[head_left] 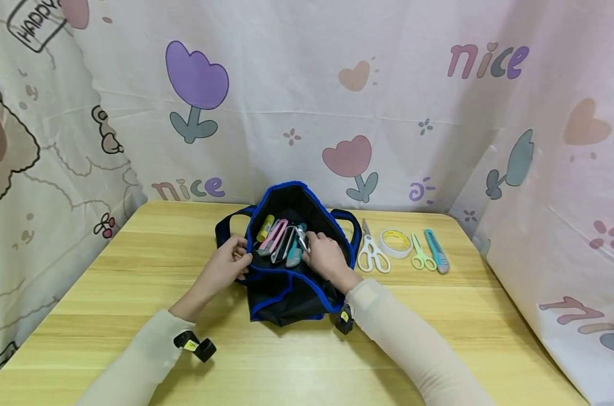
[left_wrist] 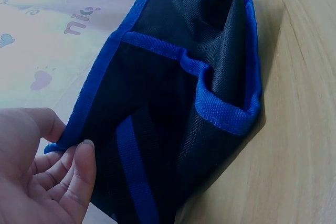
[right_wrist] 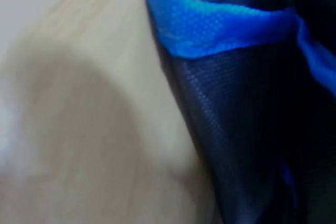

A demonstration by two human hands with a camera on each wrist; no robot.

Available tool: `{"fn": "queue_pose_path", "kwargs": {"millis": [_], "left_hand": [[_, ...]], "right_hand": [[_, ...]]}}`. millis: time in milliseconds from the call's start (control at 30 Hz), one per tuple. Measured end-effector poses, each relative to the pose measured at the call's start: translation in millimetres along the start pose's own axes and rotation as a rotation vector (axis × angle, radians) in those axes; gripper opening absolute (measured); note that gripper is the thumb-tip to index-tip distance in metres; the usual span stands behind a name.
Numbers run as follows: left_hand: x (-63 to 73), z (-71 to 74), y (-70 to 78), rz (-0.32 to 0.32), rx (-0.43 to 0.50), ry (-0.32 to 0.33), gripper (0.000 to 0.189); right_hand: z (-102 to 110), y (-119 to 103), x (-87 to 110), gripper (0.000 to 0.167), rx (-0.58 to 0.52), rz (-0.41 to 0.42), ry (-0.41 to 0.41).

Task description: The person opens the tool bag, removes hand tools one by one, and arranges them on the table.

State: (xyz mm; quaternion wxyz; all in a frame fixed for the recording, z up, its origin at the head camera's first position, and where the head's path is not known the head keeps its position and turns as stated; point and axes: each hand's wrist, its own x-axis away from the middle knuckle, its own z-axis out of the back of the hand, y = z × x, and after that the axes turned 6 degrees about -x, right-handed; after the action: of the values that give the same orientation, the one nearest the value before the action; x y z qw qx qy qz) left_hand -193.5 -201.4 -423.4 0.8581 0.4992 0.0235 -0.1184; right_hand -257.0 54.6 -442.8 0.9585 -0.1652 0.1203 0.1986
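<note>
A black tool bag (head_left: 292, 293) with blue trim stands with its mouth wide on the wooden table. At its left edge my left hand (head_left: 227, 260) pinches the blue-trimmed rim between thumb and fingers; in the left wrist view the hand (left_wrist: 50, 169) holds that same corner. My right hand (head_left: 328, 256) reaches inside the bag, fingertips gripping a small shiny silver metal tool (head_left: 302, 239). Beside it lie a teal utility knife (head_left: 294, 255), a black-and-silver one (head_left: 283, 246), a pink one (head_left: 273, 238) and a yellow glue stick (head_left: 265, 228). The right wrist view shows the bag's side (right_wrist: 236, 103), hand hidden.
Right of the bag, white-handled scissors (head_left: 372, 254), a roll of tape (head_left: 395, 245), small green scissors (head_left: 422, 256) and a blue utility knife (head_left: 436, 252) lie in a row. Bag handles (head_left: 356, 228) stick out at both sides. A printed curtain (head_left: 286, 73) hangs behind the table.
</note>
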Motion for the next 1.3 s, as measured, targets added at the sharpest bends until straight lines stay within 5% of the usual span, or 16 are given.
{"fn": "queue_pose_path", "kwargs": {"millis": [233,633,1300], "left_hand": [[1.8,1.5,0.8,0.001,0.002,0.008,0.031],[-0.2,0.3,0.8,0.004,-0.002,0.009,0.031],[-1.0,1.4,0.4,0.011,-0.020,0.000,0.032]], "right_hand": [[8.0,-4.4,-0.8,0.044,-0.080,0.115,0.104],[40.5,-9.6,-10.4,0.050,-0.255,0.129,0.257],[97.0,22.9,-5.5,0.047,-0.079,0.241,0.359]]}}
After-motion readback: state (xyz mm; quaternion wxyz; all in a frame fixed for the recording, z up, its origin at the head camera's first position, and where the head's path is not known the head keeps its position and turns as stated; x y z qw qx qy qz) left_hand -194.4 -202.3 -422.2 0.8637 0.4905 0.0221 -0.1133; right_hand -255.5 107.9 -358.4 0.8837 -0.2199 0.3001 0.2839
